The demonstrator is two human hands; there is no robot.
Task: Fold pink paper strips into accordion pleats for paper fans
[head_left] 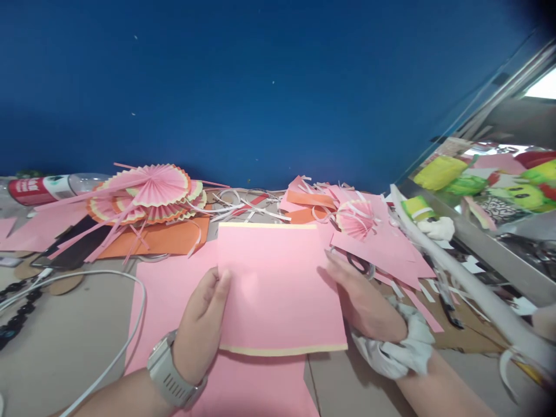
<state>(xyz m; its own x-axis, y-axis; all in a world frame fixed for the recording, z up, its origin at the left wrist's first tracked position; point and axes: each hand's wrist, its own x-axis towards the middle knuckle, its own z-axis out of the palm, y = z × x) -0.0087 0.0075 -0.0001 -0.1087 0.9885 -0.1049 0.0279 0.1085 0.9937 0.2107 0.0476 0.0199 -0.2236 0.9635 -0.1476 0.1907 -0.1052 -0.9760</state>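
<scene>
L hand (pixel 200 324) & R hand (pixel 365 304) flanking near-square pink paper sheet (pixel 278 289) w/ cream strips (pixel 282 350) along far & near edges.
L hand's pinching its left edge, thumb on top; R hand's touching right edge, can't tell if gripping. Sheet's lying btwn both, abt equally near, over larger flat pink paper (pixel 171 284); both hands are angling inward.

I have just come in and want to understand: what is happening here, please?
A person's left hand and right hand hold a pink sheet by its sides. It is not pleated. Pale yellow shows along its top and bottom edges. More pink paper lies underneath. Pleated rosettes lie farther back, to left and right.
</scene>
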